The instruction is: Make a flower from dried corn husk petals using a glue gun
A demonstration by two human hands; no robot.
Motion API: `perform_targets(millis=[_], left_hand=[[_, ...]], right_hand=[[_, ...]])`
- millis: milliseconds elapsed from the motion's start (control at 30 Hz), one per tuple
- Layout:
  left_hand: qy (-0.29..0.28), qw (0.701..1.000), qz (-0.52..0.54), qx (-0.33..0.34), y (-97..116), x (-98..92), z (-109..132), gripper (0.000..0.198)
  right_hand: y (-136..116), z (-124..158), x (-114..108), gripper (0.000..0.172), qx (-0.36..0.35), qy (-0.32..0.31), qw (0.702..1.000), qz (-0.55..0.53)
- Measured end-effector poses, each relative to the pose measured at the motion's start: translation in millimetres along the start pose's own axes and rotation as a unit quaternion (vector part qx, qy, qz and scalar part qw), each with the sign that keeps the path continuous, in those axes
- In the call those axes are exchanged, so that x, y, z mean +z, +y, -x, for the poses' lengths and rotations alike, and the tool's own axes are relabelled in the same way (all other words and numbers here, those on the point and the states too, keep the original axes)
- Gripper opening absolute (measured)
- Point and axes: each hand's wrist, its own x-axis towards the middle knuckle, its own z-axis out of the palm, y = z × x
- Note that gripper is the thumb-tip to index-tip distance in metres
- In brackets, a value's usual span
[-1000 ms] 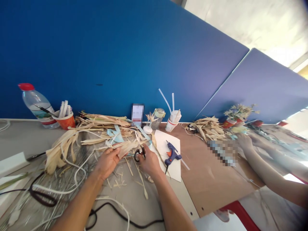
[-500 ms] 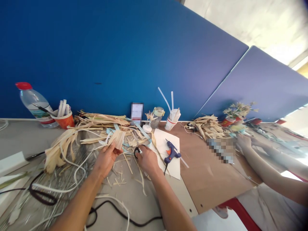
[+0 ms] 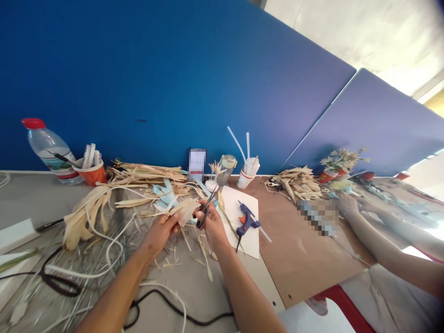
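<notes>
Pinched in my left hand [image 3: 163, 233] is a pale piece of dried corn husk [image 3: 186, 210], its wide end turned to the right. My right hand [image 3: 214, 226] is closed around black-handled scissors [image 3: 204, 213], their blades pointing up and away beside the husk's right end. Whether the blades touch the husk I cannot tell. Thin husk scraps [image 3: 169, 259] lie on the grey table under my hands. Just right of my right hand, a dark blue glue gun [image 3: 247, 219] rests on a white sheet [image 3: 251, 243].
Husk bundles [image 3: 149, 173] lie along the blue partition [image 3: 166, 83]. A bottle [image 3: 52, 150], an orange cup [image 3: 93, 173] and a white cup [image 3: 245, 178] stand at the back. Cables [image 3: 166, 307] cross the front. At the right, a co-worker's arms [image 3: 385, 240] reach over the table.
My left hand has turned the husk piece to the right, toward my right hand. The scissors have been raised from the table, and their blades now show beside the husk.
</notes>
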Motion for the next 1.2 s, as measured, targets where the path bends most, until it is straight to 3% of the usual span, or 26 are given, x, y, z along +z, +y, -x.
perform_targets(millis=[100, 167, 367, 500, 700, 933, 1067, 1200], left_hand=[[-0.026, 0.994, -0.109, -0.004, -2.6, 1.0, 2.1, 0.040], [-0.038, 0.992, -0.119, 0.001, -4.7, 1.7, 2.1, 0.040], [0.016, 0.999, 0.034, 0.032, -1.2, 1.6, -1.0, 0.030], [0.006, 0.996, 0.083, 0.007, 4.4, 2.0, 0.0, 0.030], [-0.043, 0.999, 0.015, -0.006, 0.8, 5.1, 3.3, 0.033], [-0.080, 0.994, -0.070, -0.009, -3.8, 5.6, 2.0, 0.032], [-0.038, 0.994, -0.099, -0.001, -4.1, 12.1, 2.3, 0.026], [0.066, 0.992, -0.105, -0.003, -0.7, 13.1, 2.3, 0.030]], right_hand=[[4.4, 0.0, 2.0, 0.042, 0.000, 0.042, 0.999, 0.009], [6.1, 0.0, 0.2, 0.041, 0.017, 0.055, 0.998, -0.001], [5.3, 2.8, -2.1, 0.039, 0.020, 0.068, 0.997, -0.006], [6.2, 0.5, -0.6, 0.036, -0.023, 0.107, 0.994, -0.021], [11.6, -1.5, 4.3, 0.037, -0.051, 0.174, 0.977, -0.116], [14.6, 0.4, 10.3, 0.038, -0.095, 0.198, 0.971, -0.092], [22.8, 4.1, 17.4, 0.037, -0.107, 0.174, 0.976, -0.070], [22.9, 7.7, 20.7, 0.037, -0.107, 0.118, 0.987, -0.027]])
